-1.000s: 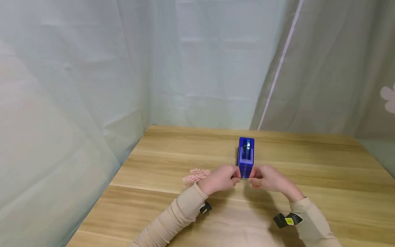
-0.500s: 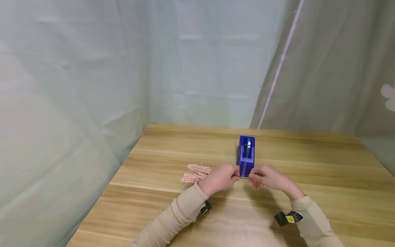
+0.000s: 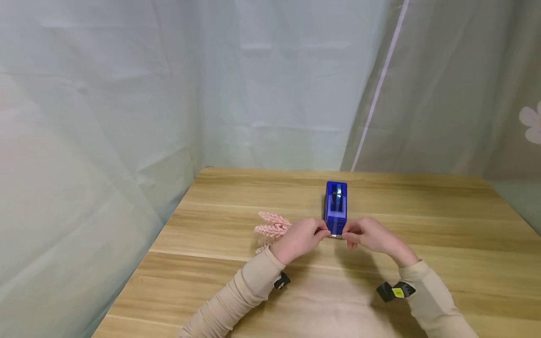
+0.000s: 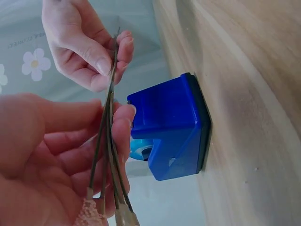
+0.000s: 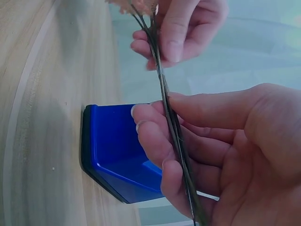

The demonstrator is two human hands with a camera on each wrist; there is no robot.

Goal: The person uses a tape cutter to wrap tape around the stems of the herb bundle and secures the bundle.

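Note:
A blue tape dispenser (image 3: 336, 206) stands on the wooden table (image 3: 444, 220), its near end towards me. Just in front of it, both hands hold a bundle of thin dark flower stems (image 4: 109, 117). My left hand (image 3: 320, 234) grips the stems near their pink fluffy flower heads (image 3: 272, 227), which stick out to the left. My right hand (image 3: 349, 237) pinches the other end of the stems (image 5: 164, 89) between thumb and fingers. In the left wrist view the dispenser (image 4: 169, 127) sits right beside the fingers; whether they touch it I cannot tell.
Pale curtains (image 3: 270, 84) hang close behind and to the left of the table, and a grey one with a flower print (image 3: 530, 122) hangs at the right. The table's left edge (image 3: 139, 272) runs diagonally. Black wrist cameras (image 3: 395, 291) sit under both sleeves.
Both hands stay in front of the dispenser with the stems between them. The pink flower heads have come further into sight at the left of my left hand.

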